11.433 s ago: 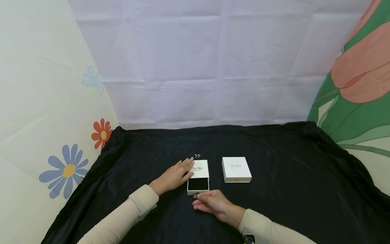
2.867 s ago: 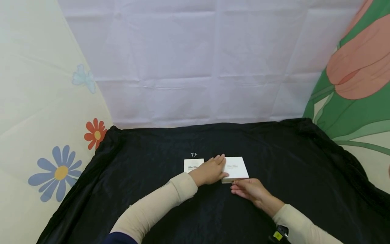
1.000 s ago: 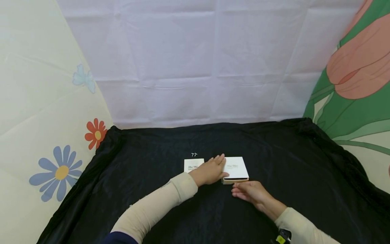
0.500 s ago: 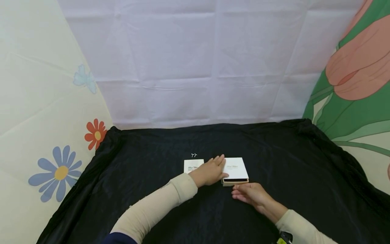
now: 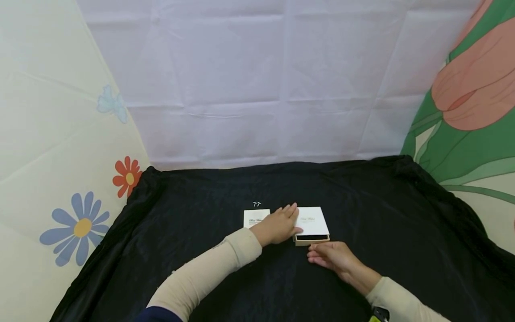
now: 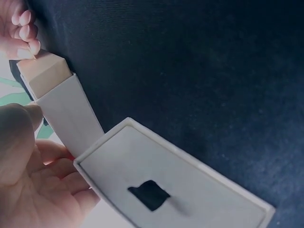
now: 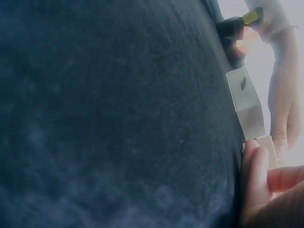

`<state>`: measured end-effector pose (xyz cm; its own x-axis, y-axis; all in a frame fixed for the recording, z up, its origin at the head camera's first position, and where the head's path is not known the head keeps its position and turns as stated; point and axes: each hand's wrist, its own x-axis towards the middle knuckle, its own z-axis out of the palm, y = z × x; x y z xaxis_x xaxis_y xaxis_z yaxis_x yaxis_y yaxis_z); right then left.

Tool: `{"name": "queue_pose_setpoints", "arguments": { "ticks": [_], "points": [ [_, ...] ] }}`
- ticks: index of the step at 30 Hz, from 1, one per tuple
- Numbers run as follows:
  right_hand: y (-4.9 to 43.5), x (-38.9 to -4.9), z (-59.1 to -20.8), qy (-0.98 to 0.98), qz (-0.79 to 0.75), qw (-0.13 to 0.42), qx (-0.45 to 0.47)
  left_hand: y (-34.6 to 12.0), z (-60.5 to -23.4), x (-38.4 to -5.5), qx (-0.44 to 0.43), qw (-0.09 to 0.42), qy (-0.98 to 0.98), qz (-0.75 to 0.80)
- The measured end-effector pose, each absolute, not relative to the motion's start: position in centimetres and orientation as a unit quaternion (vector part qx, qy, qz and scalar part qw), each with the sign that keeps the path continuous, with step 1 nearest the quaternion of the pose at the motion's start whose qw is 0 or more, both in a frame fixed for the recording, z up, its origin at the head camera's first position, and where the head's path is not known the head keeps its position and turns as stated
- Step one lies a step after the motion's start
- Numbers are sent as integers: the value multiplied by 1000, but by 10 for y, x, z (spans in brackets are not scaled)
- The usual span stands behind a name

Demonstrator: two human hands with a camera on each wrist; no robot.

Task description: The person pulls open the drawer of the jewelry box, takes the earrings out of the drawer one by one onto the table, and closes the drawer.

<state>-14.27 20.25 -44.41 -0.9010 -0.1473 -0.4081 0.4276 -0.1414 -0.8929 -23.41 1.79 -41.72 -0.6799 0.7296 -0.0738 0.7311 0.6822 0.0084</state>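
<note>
Black cloth [image 5: 386, 232] stretches beyond the box [image 5: 313, 221], left grip [image 5: 277, 226] splayed, right grip [image 5: 337, 258] pinching its drawer edge [image 5: 302, 243].

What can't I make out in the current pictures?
- Head view: the near part of the left box, hidden by the left hand and sleeve.
- Head view: what the right box's drawer holds, if anything; the box top covers most of it.
- Head view: the white pieces, too small to identify.
- Left wrist view: part of the right hand, cut off by the left edge.
</note>
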Motion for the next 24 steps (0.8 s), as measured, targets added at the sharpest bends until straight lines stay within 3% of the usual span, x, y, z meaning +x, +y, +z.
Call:
{"name": "queue_pose_setpoints", "arguments": {
  "ticks": [24],
  "points": [
    [205, -130, -443, 630, -744, 205, 89, 19, -418, -234, 398, 23, 917, -34]
  ]
}}
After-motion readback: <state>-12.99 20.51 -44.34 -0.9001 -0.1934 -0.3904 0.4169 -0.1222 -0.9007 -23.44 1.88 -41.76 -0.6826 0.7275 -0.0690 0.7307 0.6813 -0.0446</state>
